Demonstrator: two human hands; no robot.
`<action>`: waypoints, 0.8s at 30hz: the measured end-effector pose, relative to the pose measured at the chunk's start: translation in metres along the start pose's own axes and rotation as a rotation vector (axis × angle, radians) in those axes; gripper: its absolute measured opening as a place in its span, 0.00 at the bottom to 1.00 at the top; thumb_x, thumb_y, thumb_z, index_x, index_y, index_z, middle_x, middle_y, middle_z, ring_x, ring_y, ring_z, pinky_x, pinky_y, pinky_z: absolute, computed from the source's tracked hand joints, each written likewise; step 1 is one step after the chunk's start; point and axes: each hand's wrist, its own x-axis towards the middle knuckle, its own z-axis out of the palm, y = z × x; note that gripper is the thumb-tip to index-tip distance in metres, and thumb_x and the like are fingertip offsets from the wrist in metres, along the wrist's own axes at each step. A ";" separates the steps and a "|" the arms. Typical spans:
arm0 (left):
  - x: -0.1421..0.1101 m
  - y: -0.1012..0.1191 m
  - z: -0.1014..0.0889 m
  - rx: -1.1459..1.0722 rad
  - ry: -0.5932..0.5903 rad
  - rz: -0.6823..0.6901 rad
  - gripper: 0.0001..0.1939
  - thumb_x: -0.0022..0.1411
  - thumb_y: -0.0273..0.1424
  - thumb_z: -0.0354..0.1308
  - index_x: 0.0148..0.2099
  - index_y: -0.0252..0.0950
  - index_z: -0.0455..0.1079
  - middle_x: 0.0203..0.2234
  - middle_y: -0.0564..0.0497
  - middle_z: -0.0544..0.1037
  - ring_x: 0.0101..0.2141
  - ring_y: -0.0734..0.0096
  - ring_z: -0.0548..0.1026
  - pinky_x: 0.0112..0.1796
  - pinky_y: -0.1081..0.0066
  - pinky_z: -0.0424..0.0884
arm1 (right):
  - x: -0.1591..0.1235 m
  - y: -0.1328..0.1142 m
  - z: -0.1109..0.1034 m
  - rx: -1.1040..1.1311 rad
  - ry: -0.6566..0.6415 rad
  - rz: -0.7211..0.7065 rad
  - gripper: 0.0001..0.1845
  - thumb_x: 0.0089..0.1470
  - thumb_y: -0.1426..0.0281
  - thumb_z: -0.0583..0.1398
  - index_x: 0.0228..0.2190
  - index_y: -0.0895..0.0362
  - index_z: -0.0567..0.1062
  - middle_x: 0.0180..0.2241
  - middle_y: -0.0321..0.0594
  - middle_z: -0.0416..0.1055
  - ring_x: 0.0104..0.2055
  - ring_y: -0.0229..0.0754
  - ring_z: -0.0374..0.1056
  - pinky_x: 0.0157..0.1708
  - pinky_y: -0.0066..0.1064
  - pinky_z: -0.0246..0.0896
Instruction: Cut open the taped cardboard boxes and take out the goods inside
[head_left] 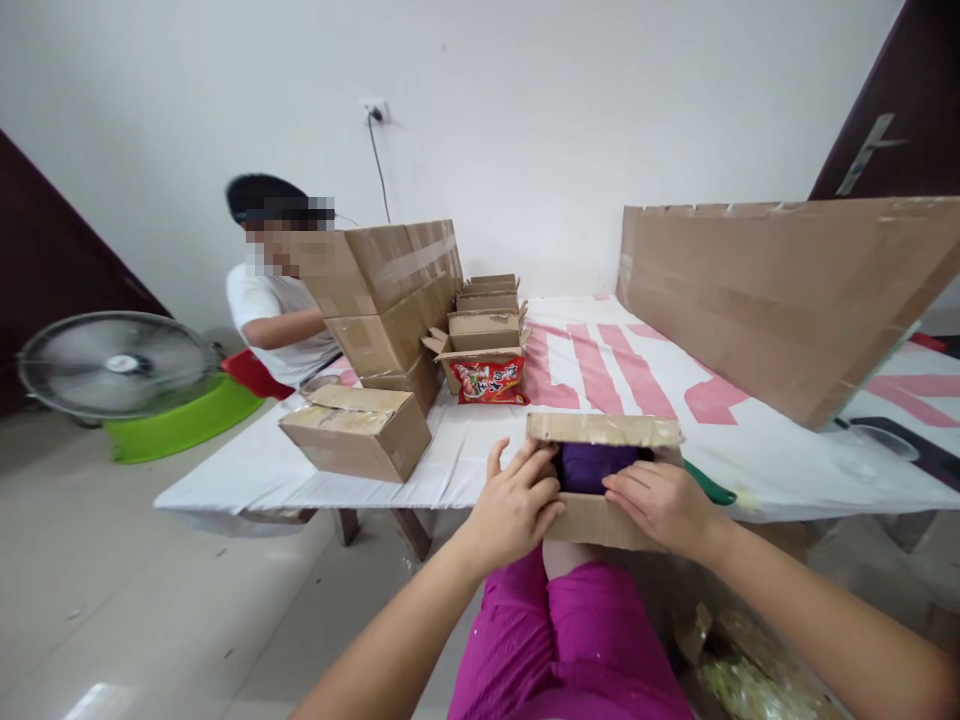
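Note:
A small cardboard box (592, 515) is in front of me, at the table's near edge above my lap. Its far flap stands raised, and inside shows a dark purple soft-looking item (596, 467) whose kind I cannot make out. My left hand (517, 505) grips the box's left side, with its fingers bent over the rim. On the right, my right hand (667, 500) is closed over the other side, its fingertips at the near flap and by the purple item. The fingertips of both hands are partly hidden inside the box.
A closed box (356, 435) and stacked boxes (382, 300) stand left. Open boxes (484, 325) line up behind a red packet (489, 380). A large cardboard panel (780, 290) stands right; a green object (711, 485) lies near the box. A co-worker (274, 310) sits beyond the stack, near a fan (120, 365).

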 end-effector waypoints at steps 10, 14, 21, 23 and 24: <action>0.018 -0.019 -0.008 0.047 -0.042 -0.099 0.34 0.58 0.47 0.58 0.63 0.41 0.59 0.60 0.39 0.62 0.60 0.47 0.58 0.54 0.51 0.58 | 0.012 0.001 -0.011 0.046 -0.068 0.232 0.24 0.52 0.61 0.62 0.51 0.53 0.72 0.54 0.48 0.69 0.55 0.55 0.64 0.53 0.53 0.59; 0.031 -0.023 -0.010 0.072 -0.052 -0.118 0.41 0.52 0.54 0.60 0.64 0.41 0.58 0.59 0.38 0.63 0.57 0.44 0.60 0.52 0.50 0.61 | 0.020 0.012 -0.009 -0.003 -0.169 0.271 0.21 0.52 0.62 0.62 0.47 0.55 0.74 0.46 0.47 0.75 0.48 0.52 0.70 0.46 0.46 0.67; 0.046 -0.039 -0.001 0.041 -0.127 -0.103 0.30 0.56 0.52 0.57 0.55 0.40 0.70 0.59 0.39 0.63 0.59 0.44 0.59 0.54 0.47 0.63 | 0.048 0.034 -0.011 -0.126 -0.594 0.371 0.17 0.45 0.72 0.65 0.41 0.57 0.78 0.41 0.50 0.77 0.39 0.54 0.75 0.35 0.39 0.68; 0.048 -0.045 0.003 -0.008 -0.129 -0.079 0.30 0.58 0.51 0.56 0.57 0.39 0.68 0.58 0.38 0.64 0.60 0.45 0.58 0.56 0.47 0.61 | 0.057 0.041 -0.009 -0.129 -0.652 0.359 0.16 0.44 0.73 0.65 0.39 0.55 0.79 0.41 0.50 0.77 0.40 0.55 0.74 0.35 0.38 0.67; 0.049 -0.048 0.006 -0.039 -0.130 -0.069 0.30 0.58 0.50 0.57 0.57 0.39 0.68 0.58 0.37 0.64 0.61 0.45 0.57 0.57 0.48 0.61 | 0.061 0.045 -0.008 -0.121 -0.665 0.349 0.15 0.43 0.74 0.65 0.37 0.54 0.80 0.40 0.48 0.77 0.41 0.55 0.74 0.36 0.38 0.67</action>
